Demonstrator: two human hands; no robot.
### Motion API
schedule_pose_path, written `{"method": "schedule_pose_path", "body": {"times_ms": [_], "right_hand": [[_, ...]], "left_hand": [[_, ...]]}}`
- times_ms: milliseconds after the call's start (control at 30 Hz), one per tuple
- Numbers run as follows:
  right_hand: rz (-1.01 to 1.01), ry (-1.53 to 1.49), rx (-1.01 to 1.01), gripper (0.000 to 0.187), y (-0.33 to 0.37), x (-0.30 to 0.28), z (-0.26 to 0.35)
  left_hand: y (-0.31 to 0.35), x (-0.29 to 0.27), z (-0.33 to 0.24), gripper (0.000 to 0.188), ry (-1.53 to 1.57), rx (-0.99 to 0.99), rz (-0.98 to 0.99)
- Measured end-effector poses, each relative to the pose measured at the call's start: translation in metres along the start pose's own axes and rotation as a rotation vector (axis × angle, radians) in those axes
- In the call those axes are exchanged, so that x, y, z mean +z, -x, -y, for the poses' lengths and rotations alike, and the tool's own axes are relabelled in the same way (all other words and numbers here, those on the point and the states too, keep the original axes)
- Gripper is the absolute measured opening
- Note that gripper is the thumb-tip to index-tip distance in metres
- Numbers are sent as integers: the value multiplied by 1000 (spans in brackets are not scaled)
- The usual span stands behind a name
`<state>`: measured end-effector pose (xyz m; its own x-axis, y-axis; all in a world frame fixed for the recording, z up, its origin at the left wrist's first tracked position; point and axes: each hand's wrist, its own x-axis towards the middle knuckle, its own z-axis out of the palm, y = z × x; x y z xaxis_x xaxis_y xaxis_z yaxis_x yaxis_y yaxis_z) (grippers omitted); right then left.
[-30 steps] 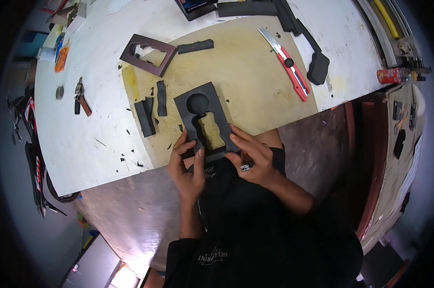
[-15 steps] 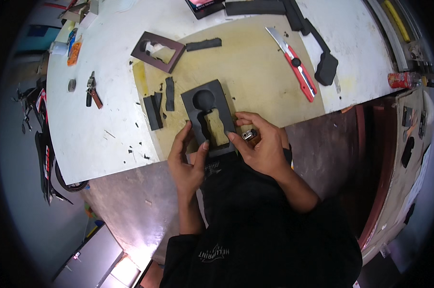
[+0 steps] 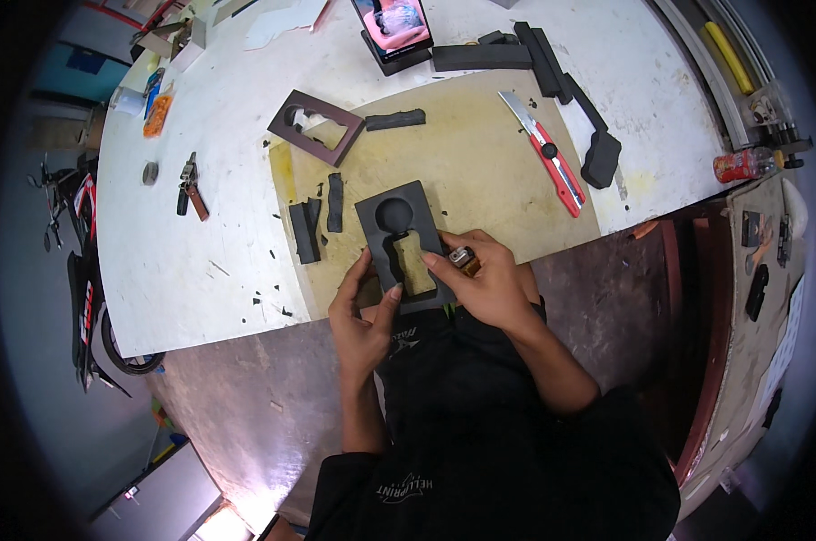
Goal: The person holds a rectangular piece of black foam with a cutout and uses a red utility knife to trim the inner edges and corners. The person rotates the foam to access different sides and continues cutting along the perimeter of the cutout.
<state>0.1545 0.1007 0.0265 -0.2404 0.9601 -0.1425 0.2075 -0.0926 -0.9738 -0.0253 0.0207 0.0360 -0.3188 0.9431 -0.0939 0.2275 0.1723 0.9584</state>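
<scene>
A black foam insert lies at the near edge of the table, with a round recess at its far end and a bottle-shaped cut-out through it. My left hand grips its near left side, thumb on the top face. At the opposite side my right hand holds it with the thumb at the cut-out's edge. Tucked in the curled fingers of that same hand is a lighter, its metal top showing. The fingertips under the foam are hidden.
Foam offcuts lie left of the insert. Beyond are a brown cut-out frame and a phone on a stand. A red utility knife with its blade out rests to the right, near black foam strips. Pliers lie at left.
The view has shifted, so the table sits lower in the picture and more of the phone shows. Both hands keep their hold on the foam insert, with little movement against the table.
</scene>
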Motion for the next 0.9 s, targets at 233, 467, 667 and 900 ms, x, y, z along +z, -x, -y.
{"method": "schedule_pose_path", "body": {"times_ms": [233, 467, 667, 900], "right_hand": [[-35, -229, -25, 42, 15, 7, -3], [-128, -96, -287, 47, 33, 11, 23], [-180, 23, -420, 51, 36, 12, 31], [-20, -84, -344, 53, 35, 2, 34]], "left_hand": [[10, 2, 11, 65, 347, 1, -45], [16, -1, 20, 56, 578, 98, -44], [20, 2, 18, 46, 716, 10, -73], [18, -2, 28, 47, 682, -29, -93]]}}
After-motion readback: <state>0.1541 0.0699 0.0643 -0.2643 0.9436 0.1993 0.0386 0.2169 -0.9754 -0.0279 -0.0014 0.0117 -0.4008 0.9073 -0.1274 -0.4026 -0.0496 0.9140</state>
